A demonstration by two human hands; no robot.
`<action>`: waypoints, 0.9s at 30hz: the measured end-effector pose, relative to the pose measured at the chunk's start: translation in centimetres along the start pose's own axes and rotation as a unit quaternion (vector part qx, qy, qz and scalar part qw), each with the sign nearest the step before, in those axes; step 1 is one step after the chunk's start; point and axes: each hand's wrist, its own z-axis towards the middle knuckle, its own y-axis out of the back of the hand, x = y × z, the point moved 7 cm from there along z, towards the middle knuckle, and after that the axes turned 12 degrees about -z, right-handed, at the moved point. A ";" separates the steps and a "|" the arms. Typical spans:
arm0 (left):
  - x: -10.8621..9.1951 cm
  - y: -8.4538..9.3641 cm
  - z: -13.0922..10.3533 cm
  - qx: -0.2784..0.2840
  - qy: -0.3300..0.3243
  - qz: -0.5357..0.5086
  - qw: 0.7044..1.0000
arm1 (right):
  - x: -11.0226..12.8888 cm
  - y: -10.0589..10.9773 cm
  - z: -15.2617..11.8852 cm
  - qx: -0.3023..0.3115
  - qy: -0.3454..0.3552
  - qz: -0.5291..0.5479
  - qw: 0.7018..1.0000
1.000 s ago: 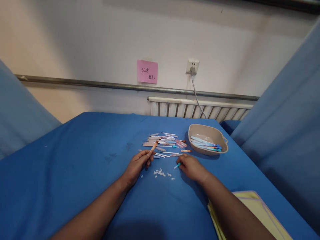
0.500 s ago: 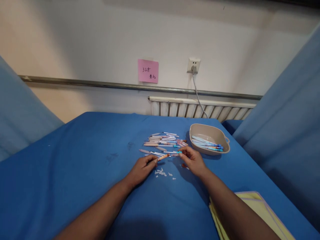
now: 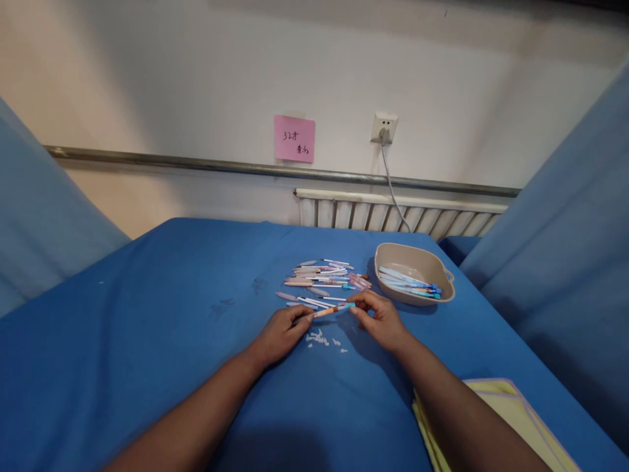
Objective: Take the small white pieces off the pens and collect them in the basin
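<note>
Between my hands an orange pen barrel (image 3: 326, 312) is held nearly level. My left hand (image 3: 285, 332) pinches its left end. At its right end, my right hand (image 3: 377, 317) grips a small turquoise piece (image 3: 350, 306) that meets the barrel. Just beyond the hands lies a loose pile of pen parts (image 3: 319, 274), with pale barrels, thin white refills and pinkish pieces. Several small white bits (image 3: 318, 337) are scattered on the blue cloth in front of the barrel.
A beige basket (image 3: 439, 270) with blue-tipped pens stands at the right, behind my right hand. A folded yellow cloth (image 3: 506, 410) lies under my right forearm. Blue curtains (image 3: 565, 262) hang at both sides; a radiator (image 3: 344, 213) is behind the blue-covered surface (image 3: 162, 314).
The turquoise piece in my right hand has come to the right end of the orange barrel, which was apart from it before. The barrel has turned more level.
</note>
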 end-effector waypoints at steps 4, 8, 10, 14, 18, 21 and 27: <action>-0.1 0.1 0.0 -0.003 -0.004 0.012 1.000 | 0.6 0.2 0.0 0.004 0.030 -0.035 0.999; -0.1 0.1 0.0 -0.003 -0.007 0.021 1.000 | 0.9 0.2 0.0 0.011 0.044 -0.061 0.997; -0.2 0.1 -0.1 -0.004 -0.010 0.024 1.000 | 0.8 0.1 0.0 0.015 0.043 -0.065 0.997; -0.3 0.1 -0.2 0.002 -0.011 0.030 0.999 | 0.3 0.0 0.0 0.015 0.035 -0.062 0.997; -0.2 0.0 -0.1 0.009 -0.005 0.019 1.000 | -0.2 -0.1 0.0 0.010 0.025 -0.050 0.998; 0.0 0.0 -0.1 0.011 -0.001 0.015 1.000 | -0.2 -0.1 0.0 0.007 0.031 -0.051 0.998; 0.2 0.1 0.0 0.002 -0.003 0.017 1.000 | 1.1 0.3 -0.1 -0.005 0.082 -0.068 0.994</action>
